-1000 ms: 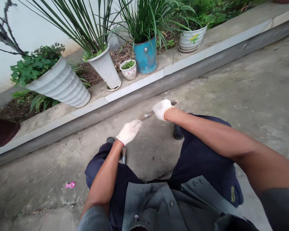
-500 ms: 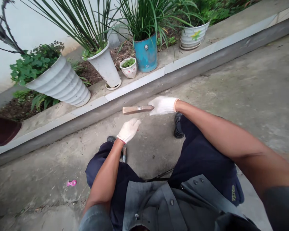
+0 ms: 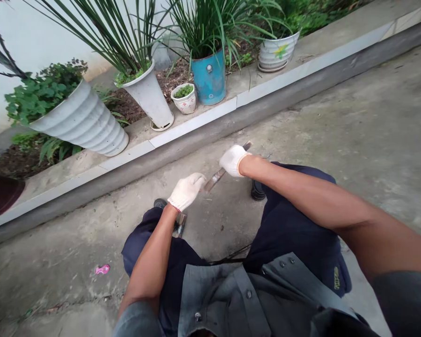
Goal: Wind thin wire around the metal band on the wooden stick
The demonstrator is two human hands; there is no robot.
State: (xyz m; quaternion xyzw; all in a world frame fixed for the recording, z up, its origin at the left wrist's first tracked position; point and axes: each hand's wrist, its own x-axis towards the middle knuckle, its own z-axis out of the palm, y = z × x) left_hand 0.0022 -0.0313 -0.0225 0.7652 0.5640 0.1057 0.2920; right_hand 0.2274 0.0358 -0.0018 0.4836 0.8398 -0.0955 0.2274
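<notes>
I crouch on a concrete floor (image 3: 337, 140) in white work gloves. My right hand (image 3: 233, 159) is closed round a wooden-handled tool (image 3: 214, 179) with a metal band. The tool slants down to the left, and its far end reaches my left hand (image 3: 185, 191). My left hand is closed on a short metal tool (image 3: 180, 223). Only that tool's lower end shows below the wrist, pointing down at the floor between my knees.
A raised kerb (image 3: 196, 124) runs across ahead. It carries a ribbed white pot (image 3: 80, 124), a tall white pot (image 3: 150, 96), a small pot (image 3: 184, 99), a blue pot (image 3: 208, 77) and a striped pot (image 3: 276, 51). A pink scrap (image 3: 102, 269) lies at left.
Half a second ago my right hand held the wooden-handled tool raised and level; it has swung down onto my left hand's tool. My left hand has stayed in place.
</notes>
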